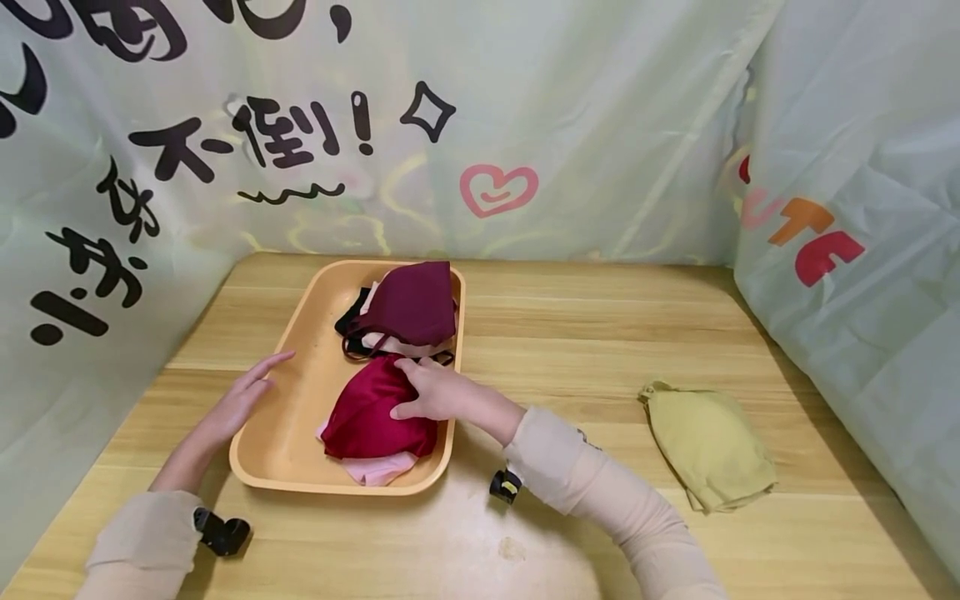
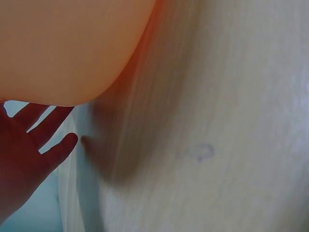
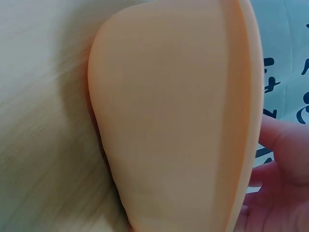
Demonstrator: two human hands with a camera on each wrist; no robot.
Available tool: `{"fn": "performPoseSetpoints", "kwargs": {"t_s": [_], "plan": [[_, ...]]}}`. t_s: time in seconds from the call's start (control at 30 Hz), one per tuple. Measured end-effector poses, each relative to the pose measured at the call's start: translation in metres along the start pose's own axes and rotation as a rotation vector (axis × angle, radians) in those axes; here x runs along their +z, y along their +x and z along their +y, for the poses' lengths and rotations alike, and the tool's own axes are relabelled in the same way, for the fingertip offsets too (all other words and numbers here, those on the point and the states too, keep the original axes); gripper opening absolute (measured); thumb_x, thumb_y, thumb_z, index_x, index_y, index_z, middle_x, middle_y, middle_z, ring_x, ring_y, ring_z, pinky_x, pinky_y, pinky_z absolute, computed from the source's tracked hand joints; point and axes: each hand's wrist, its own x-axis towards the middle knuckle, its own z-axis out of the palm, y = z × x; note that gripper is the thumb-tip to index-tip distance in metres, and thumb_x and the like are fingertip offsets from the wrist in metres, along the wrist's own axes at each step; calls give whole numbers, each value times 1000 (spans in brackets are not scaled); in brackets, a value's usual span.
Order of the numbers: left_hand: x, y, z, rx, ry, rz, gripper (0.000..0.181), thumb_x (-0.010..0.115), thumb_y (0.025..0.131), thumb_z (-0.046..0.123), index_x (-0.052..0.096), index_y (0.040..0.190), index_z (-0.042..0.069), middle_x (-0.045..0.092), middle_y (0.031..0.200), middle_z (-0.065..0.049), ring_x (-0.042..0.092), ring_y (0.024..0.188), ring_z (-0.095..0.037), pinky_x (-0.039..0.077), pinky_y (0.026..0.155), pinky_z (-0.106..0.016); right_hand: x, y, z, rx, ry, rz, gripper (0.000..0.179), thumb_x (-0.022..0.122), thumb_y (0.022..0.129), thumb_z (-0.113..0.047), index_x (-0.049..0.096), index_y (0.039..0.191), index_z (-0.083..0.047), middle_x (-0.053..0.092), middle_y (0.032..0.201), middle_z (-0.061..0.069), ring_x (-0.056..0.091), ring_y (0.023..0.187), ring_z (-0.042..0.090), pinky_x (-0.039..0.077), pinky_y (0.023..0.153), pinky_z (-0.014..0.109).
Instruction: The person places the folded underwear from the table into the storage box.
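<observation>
A shiny red garment (image 1: 369, 412), folded and domed like a bra cup, lies in the front of an orange plastic tray (image 1: 300, 408). Pale pink cloth (image 1: 381, 471) peeks out beneath it. My right hand (image 1: 435, 392) rests on the red garment, thumb spread from the fingers; in the right wrist view the tray wall hides the fingertips. Behind it lies a maroon folded garment (image 1: 412, 304) with thin straps, on top of black and pale pieces. My left hand (image 1: 243, 400) is at the tray's left rim, its fingers extended and holding nothing.
A yellow-green folded garment (image 1: 712, 446) lies on the wooden table (image 1: 570, 333), well right of the tray. Pale printed curtains (image 1: 600, 125) stand behind the table and along both sides.
</observation>
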Motion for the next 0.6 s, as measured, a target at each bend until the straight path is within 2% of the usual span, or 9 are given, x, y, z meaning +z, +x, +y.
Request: {"fn": "performPoseSetpoints", "kwargs": {"t_s": [0.17, 0.27, 0.33, 0.4, 0.5, 0.6], "plan": [[0, -1, 0, -3, 0, 3, 43, 28, 97, 7, 27, 138, -7, 16, 144, -32, 9, 132, -35, 7, 101, -59, -1, -4, -1, -10, -63, 22, 69, 60, 86, -38, 32, 141, -8, 40, 139, 14, 36, 128, 24, 32, 102, 37], [0, -1, -1, 3, 6, 8, 43, 28, 97, 7, 27, 138, -7, 17, 144, -31, 10, 132, -36, 9, 105, -51, -3, -8, 0, -24, -64, 38, 70, 59, 86, -38, 30, 142, -8, 40, 139, 15, 36, 128, 26, 31, 103, 38], [1, -1, -1, 10, 10, 9, 42, 29, 97, 7, 28, 138, -7, 18, 144, -31, 11, 131, -37, 10, 106, -44, -4, -11, 3, -45, -32, 58, 71, 60, 87, -37, 28, 142, -6, 40, 140, 15, 37, 128, 25, 31, 103, 38], [1, -1, -2, 10, 18, 10, 42, 29, 97, 7, 28, 138, -7, 19, 143, -31, 12, 131, -37, 12, 106, -38, -6, -15, 7, -79, 20, 85, 70, 61, 86, -33, 28, 142, -5, 48, 132, 15, 45, 120, 24, 34, 100, 36], [1, -1, -2, 7, 20, 9, 42, 29, 97, 6, 28, 138, -7, 18, 143, -31, 12, 131, -39, 12, 106, -40, -8, -21, 14, -143, 120, 124, 67, 62, 86, -28, 31, 140, -3, 57, 115, 13, 55, 102, 20, 42, 90, 31], [1, -1, -1, 2, 23, 10, 42, 29, 97, 6, 28, 137, -7, 18, 143, -31, 11, 130, -41, 12, 105, -42, -11, -29, 20, -188, 214, 136, 62, 62, 86, -25, 34, 138, -5, 59, 102, 12, 58, 89, 18, 45, 79, 28]]}}
